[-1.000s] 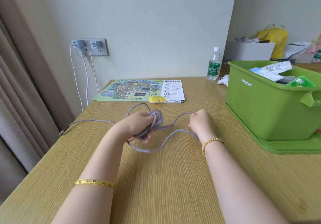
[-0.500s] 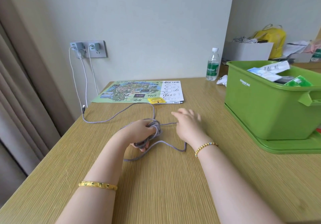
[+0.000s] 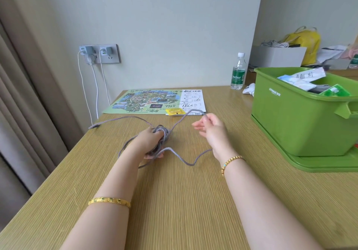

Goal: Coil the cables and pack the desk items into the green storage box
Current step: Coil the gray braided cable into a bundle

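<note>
One cable [image 3: 164, 131], half-coiled near the desk's [image 3: 174, 201] middle | your left hand [image 3: 150, 140] grips the bundle | your right hand [image 3: 210, 128], flat half a second ago, now pinches the strand, lifting a fresh loop | green storage box [image 3: 290, 121] waits at right edge.

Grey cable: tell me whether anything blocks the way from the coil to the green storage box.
Nothing visible does. The left hand grips the grey cable coil; bare table lies between it and the green storage box.
</note>
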